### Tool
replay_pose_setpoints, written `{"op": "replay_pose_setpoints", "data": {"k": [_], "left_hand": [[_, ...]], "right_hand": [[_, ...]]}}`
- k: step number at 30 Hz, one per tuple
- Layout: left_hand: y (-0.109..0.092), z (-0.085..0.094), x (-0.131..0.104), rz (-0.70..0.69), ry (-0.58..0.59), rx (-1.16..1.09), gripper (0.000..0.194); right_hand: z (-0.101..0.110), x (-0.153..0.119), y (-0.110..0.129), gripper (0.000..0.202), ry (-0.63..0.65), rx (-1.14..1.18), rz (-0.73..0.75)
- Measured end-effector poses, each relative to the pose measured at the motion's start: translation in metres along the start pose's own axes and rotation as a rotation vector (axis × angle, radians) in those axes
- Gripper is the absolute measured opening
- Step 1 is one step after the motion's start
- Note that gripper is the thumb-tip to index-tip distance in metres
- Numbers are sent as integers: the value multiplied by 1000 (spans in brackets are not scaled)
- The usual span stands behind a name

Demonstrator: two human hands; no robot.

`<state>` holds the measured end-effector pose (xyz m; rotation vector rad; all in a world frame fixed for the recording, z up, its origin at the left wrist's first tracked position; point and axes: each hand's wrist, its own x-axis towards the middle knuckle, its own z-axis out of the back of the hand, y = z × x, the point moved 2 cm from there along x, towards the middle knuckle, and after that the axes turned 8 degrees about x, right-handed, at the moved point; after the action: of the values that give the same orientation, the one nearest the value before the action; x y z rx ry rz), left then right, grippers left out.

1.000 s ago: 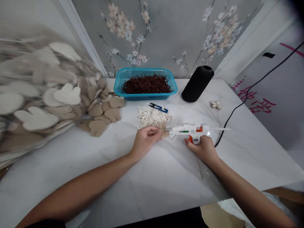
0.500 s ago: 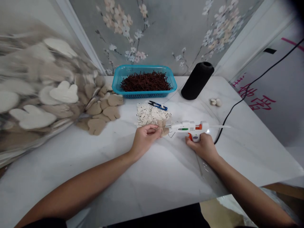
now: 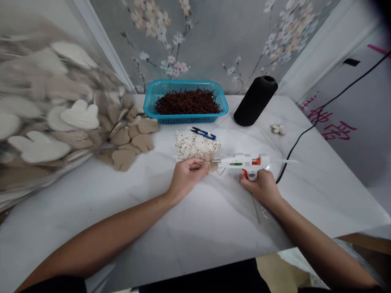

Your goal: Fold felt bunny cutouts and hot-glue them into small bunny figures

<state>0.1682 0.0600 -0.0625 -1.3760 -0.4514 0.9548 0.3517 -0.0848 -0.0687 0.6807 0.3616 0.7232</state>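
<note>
Between its thumb and fingers my left hand (image 3: 189,176) pinches a small beige fabric piece (image 3: 213,166), shaped with rounded lobes. My right hand (image 3: 265,186) is wrapped around the handle of a white glue gun (image 3: 244,162) with an orange trigger. The gun's metal nozzle points left and meets the fabric piece; whether glue is coming out is too small to tell. A clear glue stick (image 3: 288,161) sticks out of the gun's back end. Just behind my left hand lies a pile of small white printed labels (image 3: 194,145), with blue thread snips (image 3: 204,133) on it.
A blue basket (image 3: 186,119) of dark brown strands stands at the back. Right of it leans a black thread cone (image 3: 255,101). Beige cut-outs (image 3: 124,158) spill from a clear bag (image 3: 45,114) on the left. A black cord (image 3: 317,116) runs along the right, near a small beige piece (image 3: 277,129).
Both hands hold nearly the same pose, with the nozzle still at the fabric piece. The view has shifted very slightly.
</note>
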Motion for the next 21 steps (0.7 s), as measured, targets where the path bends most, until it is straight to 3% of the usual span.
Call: {"op": "replay_pose_setpoints", "data": {"k": [21], "left_hand": [[0, -1, 0, -1, -5, -21, 33]], "right_hand": [[0, 0, -4, 43, 32, -27, 56]]}}
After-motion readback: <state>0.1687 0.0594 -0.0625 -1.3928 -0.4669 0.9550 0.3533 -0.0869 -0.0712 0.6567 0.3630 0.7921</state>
